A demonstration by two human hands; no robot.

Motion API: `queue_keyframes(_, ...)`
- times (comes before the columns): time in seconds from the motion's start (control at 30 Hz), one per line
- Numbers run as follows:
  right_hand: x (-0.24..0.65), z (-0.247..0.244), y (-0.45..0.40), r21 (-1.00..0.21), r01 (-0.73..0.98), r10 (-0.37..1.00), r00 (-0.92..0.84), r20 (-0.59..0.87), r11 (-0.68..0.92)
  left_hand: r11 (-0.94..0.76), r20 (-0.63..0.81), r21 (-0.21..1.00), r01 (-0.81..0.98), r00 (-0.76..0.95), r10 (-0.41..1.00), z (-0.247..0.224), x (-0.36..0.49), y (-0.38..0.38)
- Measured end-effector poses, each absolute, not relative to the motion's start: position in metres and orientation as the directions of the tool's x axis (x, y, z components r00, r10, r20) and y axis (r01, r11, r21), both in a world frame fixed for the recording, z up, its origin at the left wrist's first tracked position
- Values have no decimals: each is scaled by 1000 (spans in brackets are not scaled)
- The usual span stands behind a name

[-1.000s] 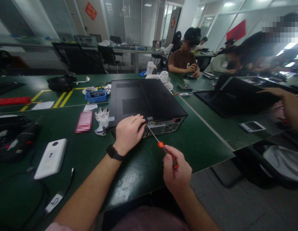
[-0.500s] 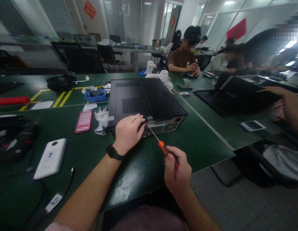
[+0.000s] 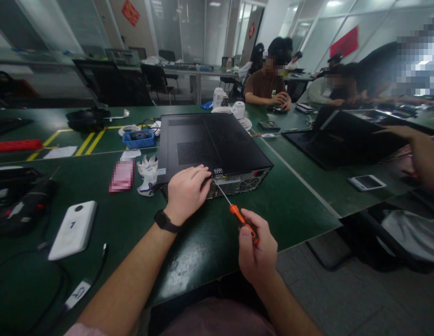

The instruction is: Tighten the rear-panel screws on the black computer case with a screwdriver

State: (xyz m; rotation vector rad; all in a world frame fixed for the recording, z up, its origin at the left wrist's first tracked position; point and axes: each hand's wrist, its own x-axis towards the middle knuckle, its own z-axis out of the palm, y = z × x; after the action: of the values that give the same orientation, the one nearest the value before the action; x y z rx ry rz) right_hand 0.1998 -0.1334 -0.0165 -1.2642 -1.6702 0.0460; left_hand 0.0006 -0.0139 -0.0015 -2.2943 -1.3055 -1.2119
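Your right hand (image 3: 258,245) gripped the screwdriver (image 3: 235,212); your left hand (image 3: 186,192) had fingers together at the computer's rear edge (image 3: 224,174), any pinch unclear. Steady, straight pressure suited this.

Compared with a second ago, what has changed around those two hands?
The orange-and-black screwdriver seems to have turned in the right hand, showing more orange; which way, I cannot tell. Nothing was taken or let go. The left hand still rests on the flat black computer case.
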Motion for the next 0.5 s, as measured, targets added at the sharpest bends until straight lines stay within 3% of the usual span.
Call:
queue_keyframes(0.17, 198, -13, -132, -477, 730, 664, 43, 746, 489, -575, 744, 209, 791, 253, 618, -1, 0, -14)
queue_keyframes(0.37, 200, -20, -134, -560, 713, 744, 80, 664, 423, -576, 745, 208, 791, 254, 617, 0, 1, -15)
queue_keyframes(0.5, 199, -16, -132, -529, 714, 708, 66, 703, 459, -568, 740, 191, 801, 263, 619, 0, 0, -14)
